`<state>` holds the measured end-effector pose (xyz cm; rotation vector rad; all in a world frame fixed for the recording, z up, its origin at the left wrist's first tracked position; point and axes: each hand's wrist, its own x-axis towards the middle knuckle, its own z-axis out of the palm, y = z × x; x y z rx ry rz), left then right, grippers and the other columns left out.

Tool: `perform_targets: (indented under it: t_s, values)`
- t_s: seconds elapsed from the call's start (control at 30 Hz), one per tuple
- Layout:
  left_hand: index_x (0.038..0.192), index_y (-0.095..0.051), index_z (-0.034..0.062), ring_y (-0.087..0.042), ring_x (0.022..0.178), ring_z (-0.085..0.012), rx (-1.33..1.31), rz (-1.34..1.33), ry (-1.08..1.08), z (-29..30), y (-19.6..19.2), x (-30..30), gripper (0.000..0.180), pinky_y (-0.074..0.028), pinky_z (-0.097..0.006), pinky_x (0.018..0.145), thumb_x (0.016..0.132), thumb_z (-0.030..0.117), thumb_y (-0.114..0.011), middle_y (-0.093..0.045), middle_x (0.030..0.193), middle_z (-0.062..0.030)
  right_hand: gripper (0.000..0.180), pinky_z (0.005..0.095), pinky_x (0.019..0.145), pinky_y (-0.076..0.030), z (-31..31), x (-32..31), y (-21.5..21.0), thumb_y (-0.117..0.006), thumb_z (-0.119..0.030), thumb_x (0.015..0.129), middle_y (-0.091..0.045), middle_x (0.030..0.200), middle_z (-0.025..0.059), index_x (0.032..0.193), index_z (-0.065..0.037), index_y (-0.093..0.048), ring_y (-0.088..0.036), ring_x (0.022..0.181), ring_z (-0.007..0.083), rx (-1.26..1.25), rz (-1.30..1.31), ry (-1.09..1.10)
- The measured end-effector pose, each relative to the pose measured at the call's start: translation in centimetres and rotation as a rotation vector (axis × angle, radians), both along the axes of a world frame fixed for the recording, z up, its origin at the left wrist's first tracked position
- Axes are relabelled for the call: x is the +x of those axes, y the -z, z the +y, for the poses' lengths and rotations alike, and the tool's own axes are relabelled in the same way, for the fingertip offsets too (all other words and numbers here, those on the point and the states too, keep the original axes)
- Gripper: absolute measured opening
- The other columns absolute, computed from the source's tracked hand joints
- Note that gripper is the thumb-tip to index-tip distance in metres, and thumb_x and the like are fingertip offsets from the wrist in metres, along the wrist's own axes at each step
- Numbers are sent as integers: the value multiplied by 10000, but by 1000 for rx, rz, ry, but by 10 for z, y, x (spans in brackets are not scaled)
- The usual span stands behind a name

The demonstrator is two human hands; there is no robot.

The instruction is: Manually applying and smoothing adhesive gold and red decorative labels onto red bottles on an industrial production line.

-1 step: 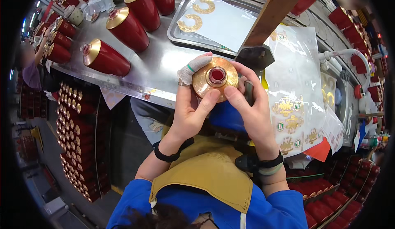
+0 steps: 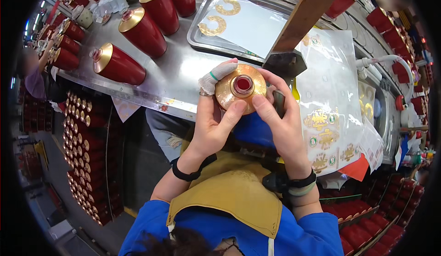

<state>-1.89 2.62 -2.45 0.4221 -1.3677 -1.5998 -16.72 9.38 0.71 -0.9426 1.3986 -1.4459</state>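
Metal worktable (image 2: pixel 179 74): spread across the upper middle; no change from the picture just before.
Rack of gold-shouldered bottles (image 2: pixel 80 141): packed low at the left, exactly as a moment ago.
Clear sheet (image 2: pixel 330 72): laid at the right, patterned in gold and green, not shifted.
Tray (image 2: pixel 196 35): set toward the back of the table, bearing white paper (image 2: pixel 257 26) and two gold arc-shaped pieces (image 2: pixel 237 7); left untouched.
Loose red bottles (image 2: pixel 121 67): grouped on the table at upper left, well apart from the grip; likewise unmoved.
Held bottle (image 2: pixel 227 93): kept in front of the torso by the table's near edge, gold shoulder turned up to the camera, body mostly hidden. Nudged very slightly at most since the last picture. Touching the table or not: cannot tell.
Left hand (image 2: pixel 212 122): clamped round the left side of the gold shoulder, as before.
Right hand (image 2: pixel 282 122): clamped round the opposite side, meeting the left on the same bottle.
White finger covers (image 2: pixel 209 84): worn on the left hand, banded in green.
Thumbs (image 2: pixel 233 111): pressed on the near edge, tips close but apart; barely shifted. Suggests steadying, checking or pressing rather than letting go.
Bottle mouth (image 2: pixel 243 84): open, dark red inside.
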Motion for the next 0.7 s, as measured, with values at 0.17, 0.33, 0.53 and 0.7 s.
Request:
perform_targets:
  t_s: [0.17,0.33,0.53,0.7]
  values:
    - [1532,-340,8,-438,1426,-233,1,30,14,-5,-6,-5,596,-352,-375,1193,999,16,-608,-375,1577,-149,481,196,654,-317,-7,-4,-6,-773,-165,938,-409,824,-72,1376,-48,-613,-379,739,32,-10,7,39]
    - [1486,-404,9,-482,1367,-235,-83,-110,-82,5,-5,-5,624,-379,-363,1162,935,2,-697,-413,1516,-164,460,213,653,-338,4,0,-1,-766,-114,936,-417,834,-60,1367,-50,-616,-390,752,46,-30,82,52]
    - [1360,-496,38,-502,1320,-250,-76,-137,-148,10,-2,-8,541,-423,-357,1117,870,-7,-719,-451,1457,-164,543,340,1080,-405,16,-25,-1,-704,-175,965,-584,1264,132,1440,-1,-507,-541,1206,214,-32,245,-38]
    - [1328,-506,30,-525,1266,-222,-46,-100,-182,6,-6,-12,521,-435,-356,1095,854,-9,-720,-471,1434,-144,368,375,955,-486,10,-38,-53,-596,17,939,-645,1109,123,1304,-33,-584,-625,1039,269,-383,676,2]
